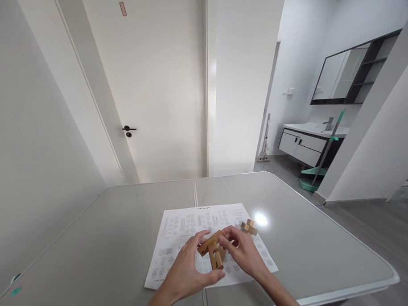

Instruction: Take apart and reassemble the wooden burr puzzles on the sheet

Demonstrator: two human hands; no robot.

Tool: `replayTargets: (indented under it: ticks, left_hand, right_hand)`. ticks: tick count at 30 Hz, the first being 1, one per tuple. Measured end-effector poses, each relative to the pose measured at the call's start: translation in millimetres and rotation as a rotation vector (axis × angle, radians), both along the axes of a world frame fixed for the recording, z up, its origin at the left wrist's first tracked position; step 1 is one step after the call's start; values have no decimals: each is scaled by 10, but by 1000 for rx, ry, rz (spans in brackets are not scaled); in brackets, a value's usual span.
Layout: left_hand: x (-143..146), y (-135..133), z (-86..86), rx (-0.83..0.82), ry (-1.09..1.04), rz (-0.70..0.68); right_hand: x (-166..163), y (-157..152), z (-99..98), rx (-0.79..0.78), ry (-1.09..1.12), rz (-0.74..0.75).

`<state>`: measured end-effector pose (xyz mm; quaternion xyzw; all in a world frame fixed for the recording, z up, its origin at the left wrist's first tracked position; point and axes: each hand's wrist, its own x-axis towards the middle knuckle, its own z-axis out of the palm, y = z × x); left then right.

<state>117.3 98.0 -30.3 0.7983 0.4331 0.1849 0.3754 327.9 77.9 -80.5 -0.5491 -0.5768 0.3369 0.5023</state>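
Observation:
Several notched wooden puzzle pieces (210,243), crossed over one another, are held between my two hands above a printed sheet. Dark marks show on the ends of two of them. My left hand (189,266) cups them from the left, its thumb at the lower end of the near piece and its fingers behind the upper one. On the right, my right hand (241,249) pinches the upper piece's end between thumb and fingers. The sheet (156,263) carries rows of small diagrams. A small assembled wooden puzzle (249,226) rests at the sheet's right edge.
The grey folding table (120,239) has a seam down its middle and a metal rim. Beyond it stand a closed white door (166,89) and a wall. A sink cabinet (304,145), a mop (265,141) and a green dustpan (309,185) are at the right.

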Motion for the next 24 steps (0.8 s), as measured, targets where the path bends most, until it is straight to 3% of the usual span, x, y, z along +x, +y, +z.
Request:
replayTargets:
  ticks: [3,9,14,18,20,24]
  left_hand:
    - [52,44,-118,123,21,-108]
    - [215,151,-360,590,37,-144]
    - [253,141,-317,697,70,-212]
    - [307,-53,-86,617,11,-242]
    - [350,-113,-4,481,-70,-217]
    - [423,82,-100,45,-197,56]
  right_hand:
    - [-29,50,-13,-17,86,11]
    - [-115,97,-39,32,20,-77]
    - [-145,82,-12,65,-67,-124]
    - [-59,100,-6,37,-97,-215]
    - [45,110,-26,10,-83,-238]
    - [307,84,-127,-66,-71,-226]
